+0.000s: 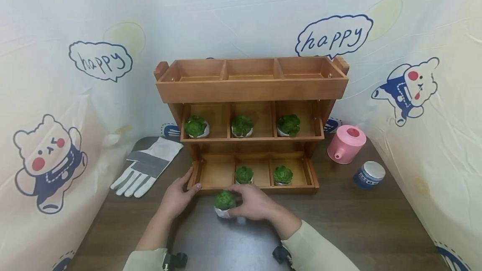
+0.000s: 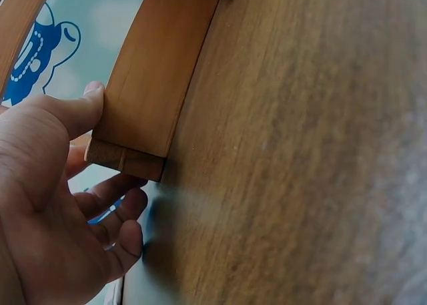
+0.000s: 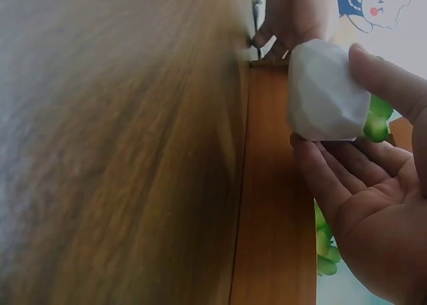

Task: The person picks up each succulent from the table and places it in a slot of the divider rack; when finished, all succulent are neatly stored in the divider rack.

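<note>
My right hand [image 1: 256, 202] pinches a small potted succulent [image 1: 225, 200] between thumb and fingers, just in front of the shelf's bottom tier. In the right wrist view its faceted white pot [image 3: 327, 91] is seen side-on, with green leaves beyond the thumb. My left hand [image 1: 177, 193] holds the lower left corner of the three-tier wooden shelf [image 1: 252, 91]. Its thumb lies on the front board [image 2: 143, 85], and the fingers curl round the end. Two succulents stand in the bottom tier, in the middle [image 1: 244, 174] and right [image 1: 283, 175] compartments; the left one holds none.
The middle tier holds three potted succulents, the centre one [image 1: 242, 125] among them. Grey-and-white gloves [image 1: 150, 166] lie left of the shelf. On the right stand a pink watering can [image 1: 346, 143] and a blue jar [image 1: 369, 175] with a white lid. Printed cloth hangs behind.
</note>
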The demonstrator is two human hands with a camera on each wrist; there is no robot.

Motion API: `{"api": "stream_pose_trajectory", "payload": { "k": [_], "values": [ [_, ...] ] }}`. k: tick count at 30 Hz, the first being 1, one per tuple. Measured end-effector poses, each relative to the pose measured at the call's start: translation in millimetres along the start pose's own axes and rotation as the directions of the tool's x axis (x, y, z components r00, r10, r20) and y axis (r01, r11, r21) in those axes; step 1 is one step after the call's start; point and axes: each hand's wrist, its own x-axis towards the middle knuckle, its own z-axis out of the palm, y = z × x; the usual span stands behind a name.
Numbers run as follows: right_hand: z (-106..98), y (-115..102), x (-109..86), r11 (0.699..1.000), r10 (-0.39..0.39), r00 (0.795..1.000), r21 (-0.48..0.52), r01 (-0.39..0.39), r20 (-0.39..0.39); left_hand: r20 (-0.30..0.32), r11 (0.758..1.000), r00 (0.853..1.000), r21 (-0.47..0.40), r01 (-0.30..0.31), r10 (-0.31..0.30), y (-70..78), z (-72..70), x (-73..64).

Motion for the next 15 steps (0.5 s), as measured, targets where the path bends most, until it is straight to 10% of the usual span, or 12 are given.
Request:
{"api": "stream_pose_trajectory", "payload": {
  "k": [15],
  "values": [
    [-2.1, -14.8, 15.2, 0.995, 0.031, 0.994, 0.094, -0.021, -0.106, 0.107, 1.0, 0.994, -0.029, 0.005, -0.002, 0.1, -15.1, 2.5]
  ]
}}
